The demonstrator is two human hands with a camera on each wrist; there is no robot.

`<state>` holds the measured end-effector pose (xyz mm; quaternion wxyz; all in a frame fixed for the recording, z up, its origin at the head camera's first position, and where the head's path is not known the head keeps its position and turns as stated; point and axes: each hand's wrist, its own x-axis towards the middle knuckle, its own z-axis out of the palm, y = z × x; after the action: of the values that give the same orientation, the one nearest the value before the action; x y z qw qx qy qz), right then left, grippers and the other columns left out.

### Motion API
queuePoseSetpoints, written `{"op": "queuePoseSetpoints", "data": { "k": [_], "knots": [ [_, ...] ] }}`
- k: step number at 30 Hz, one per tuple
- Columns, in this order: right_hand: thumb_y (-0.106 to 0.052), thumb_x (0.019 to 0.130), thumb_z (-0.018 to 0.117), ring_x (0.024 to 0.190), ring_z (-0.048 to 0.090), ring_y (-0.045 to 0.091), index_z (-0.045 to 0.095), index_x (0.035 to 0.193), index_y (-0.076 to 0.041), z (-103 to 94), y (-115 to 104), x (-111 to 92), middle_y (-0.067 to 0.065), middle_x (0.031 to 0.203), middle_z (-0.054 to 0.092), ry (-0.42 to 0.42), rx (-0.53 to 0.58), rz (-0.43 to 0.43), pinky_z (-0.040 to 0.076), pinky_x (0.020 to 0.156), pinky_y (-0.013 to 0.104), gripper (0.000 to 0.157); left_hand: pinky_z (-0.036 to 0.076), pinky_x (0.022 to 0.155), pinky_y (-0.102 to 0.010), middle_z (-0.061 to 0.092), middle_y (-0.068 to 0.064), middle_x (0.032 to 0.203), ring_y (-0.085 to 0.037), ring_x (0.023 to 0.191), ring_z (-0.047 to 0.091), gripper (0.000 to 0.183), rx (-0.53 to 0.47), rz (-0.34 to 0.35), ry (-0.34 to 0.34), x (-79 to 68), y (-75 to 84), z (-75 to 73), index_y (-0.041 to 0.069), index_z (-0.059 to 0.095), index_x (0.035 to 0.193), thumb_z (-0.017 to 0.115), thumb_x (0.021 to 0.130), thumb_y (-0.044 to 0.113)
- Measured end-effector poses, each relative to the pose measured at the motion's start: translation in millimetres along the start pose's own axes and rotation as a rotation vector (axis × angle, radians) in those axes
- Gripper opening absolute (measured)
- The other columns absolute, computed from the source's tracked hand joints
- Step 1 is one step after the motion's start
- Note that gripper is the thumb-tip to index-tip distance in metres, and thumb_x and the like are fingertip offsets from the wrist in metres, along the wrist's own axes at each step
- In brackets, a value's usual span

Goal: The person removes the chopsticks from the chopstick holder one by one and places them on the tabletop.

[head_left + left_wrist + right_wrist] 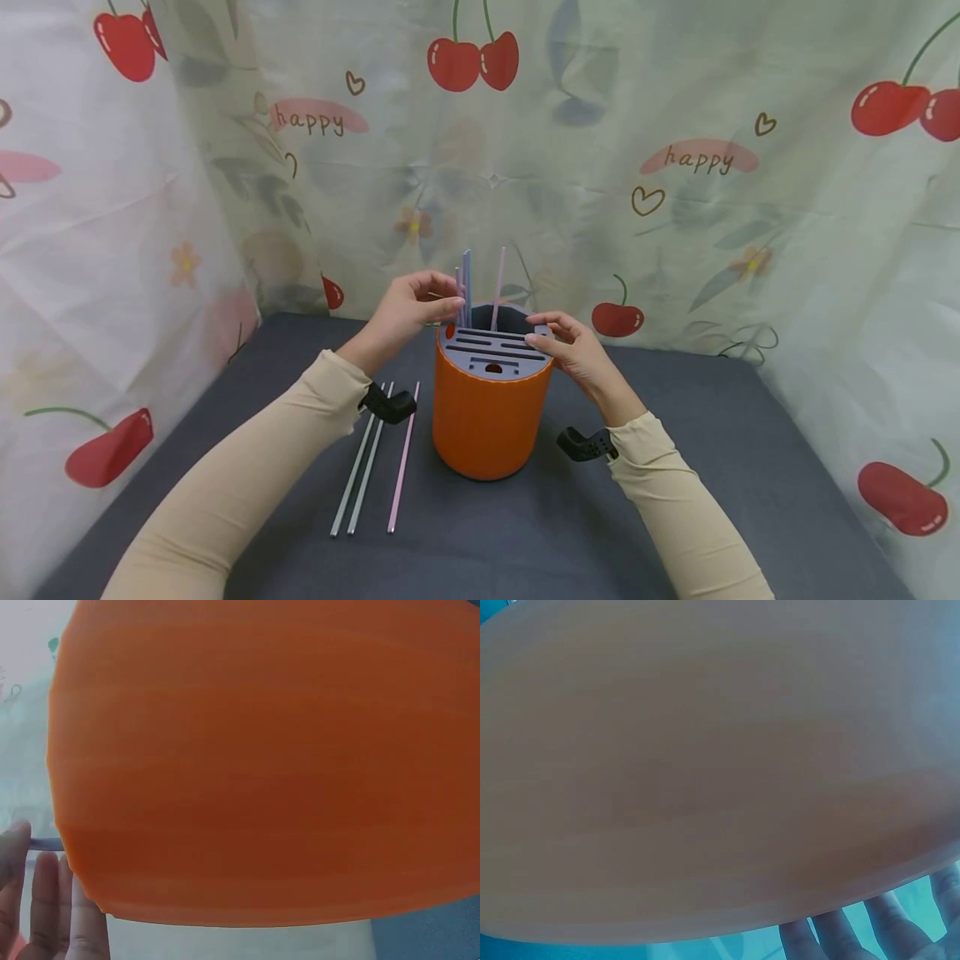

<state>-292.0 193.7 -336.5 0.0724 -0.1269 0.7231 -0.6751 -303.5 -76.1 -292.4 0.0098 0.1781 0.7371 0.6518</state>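
An orange utensil holder [487,425] with a grey slotted top stands upright on the table. At its left rim my left hand [420,304] pinches a purple chopstick [458,285] between thumb and fingers. In the left wrist view that chopstick [46,844] shows beside the holder's edge, its lower end hidden. Just right of it stand blue-purple chopsticks [468,283], and a pink chopstick [499,283] leans in the rear opening. My right hand [581,354] grips the right rim, thumb on top; in the right wrist view its fingers [892,922] lie along the holder.
Left of the holder, two pale green chopsticks [362,475] and one pink chopstick [403,467] lie on the dark grey table [675,450]. A cherry-patterned curtain [525,183] surrounds the table at the back and sides.
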Motion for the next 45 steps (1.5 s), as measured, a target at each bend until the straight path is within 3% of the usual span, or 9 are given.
{"op": "queuePoseSetpoints", "data": {
  "k": [6,11,17,22,26,28,33,40,45],
  "knots": [
    [-0.014,0.093,0.065,0.124,0.046,0.025,0.056,0.124,-0.009,0.0,0,-1,0.014,0.144,0.043,0.006,-0.004,0.001,0.052,0.091,0.029,0.033,0.059,0.086,-0.037,0.063,-0.003,0.097,-0.015,0.086,0.067,0.016,-0.043,0.028,0.006,1.6,7.6,3.2,0.0,0.062,0.104,0.068,0.09,0.006],
    [-0.015,0.093,0.065,0.119,0.048,0.023,0.057,0.122,-0.011,-0.8,1,0,0.013,0.143,0.044,0.01,-0.001,0.001,0.051,0.092,0.029,0.031,0.059,0.083,-0.035,0.065,-0.002,0.094,-0.015,0.083,0.068,0.009,-0.146,0.201,0.077,6.5,39.5,-4.1,0.004,0.065,0.097,0.067,0.089,0.001],
    [-0.016,0.093,0.066,0.115,0.051,0.021,0.058,0.122,-0.013,-0.2,1,0,0.013,0.143,0.045,0.007,-0.009,0.006,0.051,0.093,0.03,0.03,0.061,0.075,-0.03,0.066,-0.008,0.085,-0.016,0.072,0.067,0.011,-0.464,0.442,0.294,5.4,101.6,-42.6,0.001,0.067,0.092,0.069,0.084,-0.006],
    [-0.015,0.093,0.066,0.112,0.051,0.021,0.055,0.124,-0.009,1.3,1,0,0.014,0.141,0.046,0.008,-0.014,-0.002,0.052,0.092,0.03,0.034,0.062,0.068,-0.031,0.064,-0.011,0.083,-0.019,0.068,0.067,0.022,-0.586,0.436,0.456,-5.0,117.9,-87.0,-0.003,0.067,0.094,0.078,0.076,-0.002],
    [-0.014,0.093,0.065,0.112,0.052,0.02,0.055,0.125,-0.008,1.0,1,0,0.015,0.141,0.046,0.008,-0.013,-0.006,0.053,0.089,0.027,0.034,0.061,0.064,-0.026,0.066,-0.006,0.081,-0.015,0.067,0.067,0.02,-0.473,0.279,0.447,-11.7,85.3,-112.9,0.002,0.07,0.098,0.075,0.079,-0.002],
    [-0.013,0.093,0.065,0.112,0.052,0.02,0.055,0.124,-0.008,0.8,1,0,0.014,0.141,0.046,0.008,-0.01,-0.007,0.053,0.089,0.026,0.033,0.06,0.063,-0.023,0.068,-0.002,0.078,-0.012,0.067,0.068,0.022,-0.362,0.178,0.427,-14.2,57.4,-121.7,0.007,0.072,0.101,0.073,0.081,-0.001],
    [-0.014,0.093,0.065,0.111,0.053,0.02,0.058,0.121,-0.012,0.6,2,0,0.015,0.141,0.046,0.004,-0.009,-0.01,0.053,0.089,0.028,0.029,0.059,0.063,-0.02,0.068,0.008,0.075,-0.005,0.067,0.068,0.045,-0.089,-0.07,0.316,-21.0,-25.8,-132.4,0.0,0.057,0.131,0.068,0.087,-0.001],
    [-0.015,0.093,0.066,0.11,0.054,0.02,0.059,0.118,-0.016,0.9,2,1,0.015,0.14,0.047,0.012,-0.01,-0.001,0.052,0.092,0.03,0.027,0.06,0.065,-0.025,0.07,-0.008,0.09,-0.007,0.07,0.065,0.05,0.203,-0.362,0.123,-34.2,-120.7,-122.2,-0.007,0.05,0.136,0.066,0.09,-0.001],
    [-0.014,0.093,0.065,0.11,0.053,0.02,0.058,0.12,-0.014,0.1,1,0,0.015,0.141,0.046,0.012,-0.016,0.0,0.052,0.092,0.03,0.028,0.059,0.055,-0.026,0.068,-0.011,0.083,-0.008,0.061,0.063,0.045,0.246,-0.476,0.055,-41.6,-156.6,-109.9,-0.01,0.053,0.131,0.066,0.088,-0.004]
  ]
}}
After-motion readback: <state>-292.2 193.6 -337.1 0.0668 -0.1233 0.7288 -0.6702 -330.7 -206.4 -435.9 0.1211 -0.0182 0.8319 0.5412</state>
